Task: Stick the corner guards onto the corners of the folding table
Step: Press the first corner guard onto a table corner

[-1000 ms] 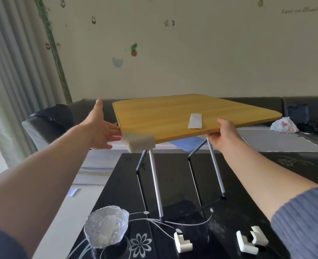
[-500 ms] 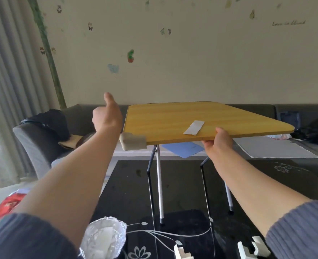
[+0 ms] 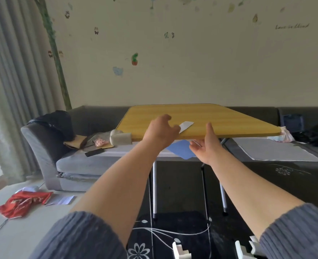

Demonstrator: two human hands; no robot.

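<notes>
The folding table has a yellow wood-look top and thin metal legs, and it stands on a black glass coffee table. A white foam corner guard sits on its near left corner. My left hand hovers over the near edge with loosely curled fingers, beside a white paper strip lying on the top. My right hand is just under the near edge, palm open, thumb pointing up in front of the edge. Three loose corner guards lie at the bottom of the view.
A grey sofa with dark clothes and clutter stands left and runs behind along the wall. A blue sheet lies beneath the folding table. Red cloth and paper lie on the floor at left. A grey mat is at right.
My left hand has moved from the table's left side to above the near edge by the paper strip. My right hand has let go of the edge and opened below it.
</notes>
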